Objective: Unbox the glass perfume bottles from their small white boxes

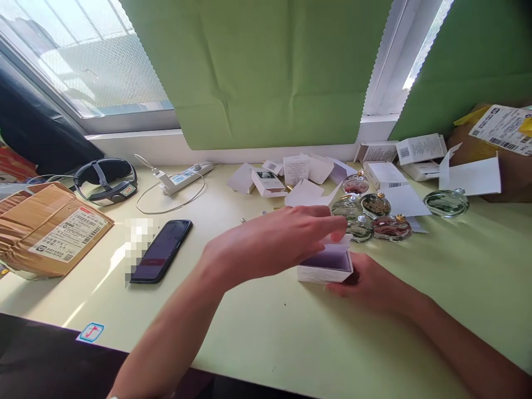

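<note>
My right hand [369, 282] grips a small white open box [326, 265] with a purple inside, holding it just above the pale green table [270, 327]. My left hand [282, 238] reaches across over the box's open top, fingers stretched toward its far flap; whether they touch the flap is unclear. Just beyond the box lies a cluster of round glass perfume bottles [376, 216], some clear green, some reddish. Another round bottle [446, 202] lies apart to the right.
A black phone [162, 250] lies left of my hands. A taped cardboard parcel [50, 230] sits at the far left, with a headset [105, 180] and a power strip [183, 178] behind. Opened white boxes and leaflets [291, 177] litter the back; a brown parcel [499, 149] stands at right.
</note>
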Motion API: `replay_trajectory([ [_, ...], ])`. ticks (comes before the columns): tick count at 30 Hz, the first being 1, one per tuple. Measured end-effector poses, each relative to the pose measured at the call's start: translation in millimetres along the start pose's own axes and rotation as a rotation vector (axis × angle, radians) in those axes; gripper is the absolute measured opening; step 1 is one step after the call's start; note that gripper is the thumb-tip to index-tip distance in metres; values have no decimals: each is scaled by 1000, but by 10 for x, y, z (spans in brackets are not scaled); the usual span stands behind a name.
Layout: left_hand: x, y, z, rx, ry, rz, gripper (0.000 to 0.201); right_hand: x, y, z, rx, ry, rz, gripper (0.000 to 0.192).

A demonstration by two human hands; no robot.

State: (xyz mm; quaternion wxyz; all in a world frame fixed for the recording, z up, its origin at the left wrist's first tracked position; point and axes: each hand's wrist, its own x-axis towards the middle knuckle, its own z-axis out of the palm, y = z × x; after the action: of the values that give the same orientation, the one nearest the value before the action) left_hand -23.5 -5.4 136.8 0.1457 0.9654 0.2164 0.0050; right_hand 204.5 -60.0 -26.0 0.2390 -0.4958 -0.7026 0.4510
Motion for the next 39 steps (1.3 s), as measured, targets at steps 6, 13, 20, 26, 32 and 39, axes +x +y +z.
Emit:
replay_trajectory([
  [6, -13, -74, 4, -61, 10, -50, 40, -149, -107, -379, 51, -1, 19, 76],
  [13, -64, -165, -29, -16, -46, -111, 32, -289, -65, -919, 225, 762, -133, 19],
  [20, -108, -124, -90, -60, -57, -149, 55, -281, 137, -1134, 215, 1166, -125, 20],
  [26, -2, -131, 88, -45, -185, -145, 70, -297, 92, -1037, 218, 988, -132, 19],
  [32, 42, -180, 112, -53, -197, -150, 69, -205, -256, -442, 26, 93, -15, 72],
  [39, -68, -315, -59, -112, -100, -163, 70, -74, -238, -159, 100, 21, 82, 58],
])
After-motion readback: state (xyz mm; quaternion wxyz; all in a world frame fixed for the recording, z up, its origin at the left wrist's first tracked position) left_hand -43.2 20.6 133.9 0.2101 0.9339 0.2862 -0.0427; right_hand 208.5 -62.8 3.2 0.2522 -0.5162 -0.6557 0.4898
